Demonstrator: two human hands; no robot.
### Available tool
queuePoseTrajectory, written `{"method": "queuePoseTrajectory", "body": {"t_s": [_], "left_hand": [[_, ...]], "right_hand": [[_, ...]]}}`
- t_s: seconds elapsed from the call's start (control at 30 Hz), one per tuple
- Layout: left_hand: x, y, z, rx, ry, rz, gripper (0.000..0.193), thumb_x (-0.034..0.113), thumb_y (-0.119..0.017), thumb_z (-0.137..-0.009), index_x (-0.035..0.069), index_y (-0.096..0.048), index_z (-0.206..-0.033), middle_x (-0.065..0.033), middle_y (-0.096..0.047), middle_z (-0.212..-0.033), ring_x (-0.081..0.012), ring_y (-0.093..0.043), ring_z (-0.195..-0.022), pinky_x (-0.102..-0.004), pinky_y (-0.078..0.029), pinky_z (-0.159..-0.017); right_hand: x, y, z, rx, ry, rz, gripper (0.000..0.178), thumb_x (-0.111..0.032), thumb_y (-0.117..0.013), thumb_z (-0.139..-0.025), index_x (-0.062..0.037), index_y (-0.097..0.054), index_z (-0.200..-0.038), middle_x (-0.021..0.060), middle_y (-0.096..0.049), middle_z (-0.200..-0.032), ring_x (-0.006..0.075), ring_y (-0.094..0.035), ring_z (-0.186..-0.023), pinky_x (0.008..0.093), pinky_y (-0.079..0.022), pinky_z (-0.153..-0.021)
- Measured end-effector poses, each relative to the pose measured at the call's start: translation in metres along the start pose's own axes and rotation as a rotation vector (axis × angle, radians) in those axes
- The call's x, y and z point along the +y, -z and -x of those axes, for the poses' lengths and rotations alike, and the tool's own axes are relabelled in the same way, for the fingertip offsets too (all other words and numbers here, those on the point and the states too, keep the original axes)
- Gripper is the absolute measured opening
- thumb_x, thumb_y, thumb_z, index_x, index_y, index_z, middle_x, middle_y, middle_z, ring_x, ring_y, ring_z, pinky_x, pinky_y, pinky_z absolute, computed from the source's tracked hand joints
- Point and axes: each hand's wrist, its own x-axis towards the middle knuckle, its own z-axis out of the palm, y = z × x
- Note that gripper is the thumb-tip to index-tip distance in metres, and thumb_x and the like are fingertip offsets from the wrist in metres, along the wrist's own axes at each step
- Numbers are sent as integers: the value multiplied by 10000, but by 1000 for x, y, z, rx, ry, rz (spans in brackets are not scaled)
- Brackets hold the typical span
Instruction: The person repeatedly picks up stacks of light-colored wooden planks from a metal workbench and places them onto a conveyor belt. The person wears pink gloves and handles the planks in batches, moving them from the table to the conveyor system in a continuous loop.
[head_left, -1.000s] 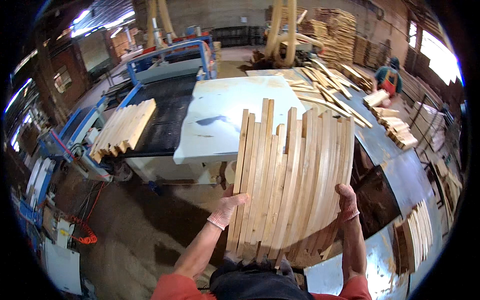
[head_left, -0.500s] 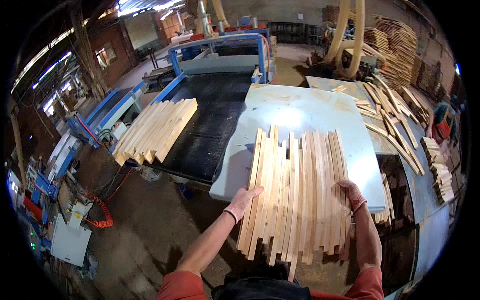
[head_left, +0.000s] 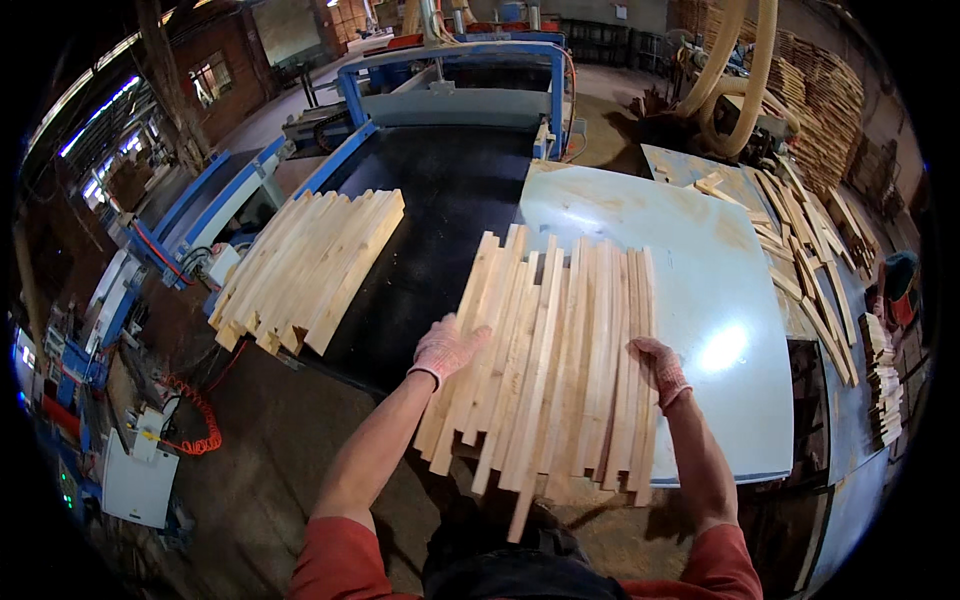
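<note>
Gloved left hand (head_left: 448, 348) and right hand (head_left: 660, 368) squeeze a row of wood strips (head_left: 548, 360) from opposite sides. The row overlaps the pale table (head_left: 720, 420); from here, contact beneath is unclear. Leftward, a second row (head_left: 310, 260) lies on the black belt (head_left: 430, 190).

Wood strips (head_left: 545, 370) pale tan; gloves (head_left: 447, 350) pinkish; sleeves (head_left: 340, 562) red; belt (head_left: 435, 190) black; machine frame (head_left: 557, 95) blue.
</note>
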Motion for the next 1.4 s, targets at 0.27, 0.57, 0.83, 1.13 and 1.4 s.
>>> {"method": "queuePoseTrajectory", "body": {"t_s": [0.27, 0.57, 0.83, 1.13, 1.4], "left_hand": [[-98, 82, -88, 142, -29, -267, 1180, 836, -524, -934, 6, -227, -1718, -310, -307, -1724, -457, -368, -1570, -551, -284, -1284], [-189, 124, -140, 183, -184, -447, 1053, 758, -367, -1047, -21, -160, -1725, -262, -133, -1803, -425, -74, -1679, -578, 6, -1344], [-202, 125, -139, 201, -199, -459, 1020, 732, -369, -1058, -10, -164, -1728, -262, -133, -1802, -426, -67, -1678, -583, 6, -1344], [-194, 138, -142, 117, -193, -380, 997, 703, -406, -1062, -4, -177, -1725, -277, -129, -1796, -430, -75, -1676, -552, -8, -1356], [-133, 100, -98, 131, -479, -249, 867, 581, -539, -1035, 49, -347, -1692, -207, -271, -1779, -385, -189, -1661, -498, -82, -1366]], "right_hand": [[67, -178, -79, -75, 3, -50, 196, -228, -685, -1010, -51, -735, -1078, 43, -735, -998, 177, -689, -901, 338, -568, -833], [69, -301, -105, -121, -19, 127, 300, -388, -706, -1023, -89, -719, -1033, 6, -698, -909, 131, -637, -787, 320, -541, -712], [23, -332, -60, 135, -79, 1282, 807, -749, -610, -974, 21, -709, -1196, 207, -769, -1122, 356, -720, -1157, 468, -542, -1018], [58, -325, -32, 219, 158, 1079, 799, -558, -853, -847, 45, -567, -1287, 272, -740, -1200, 390, -730, -1145, 464, -566, -1004], [58, -345, -13, 192, 211, 1236, 1022, -493, -877, -811, -28, -360, -1559, 311, -557, -1450, 462, -612, -1327, 510, -516, -1137]]}}
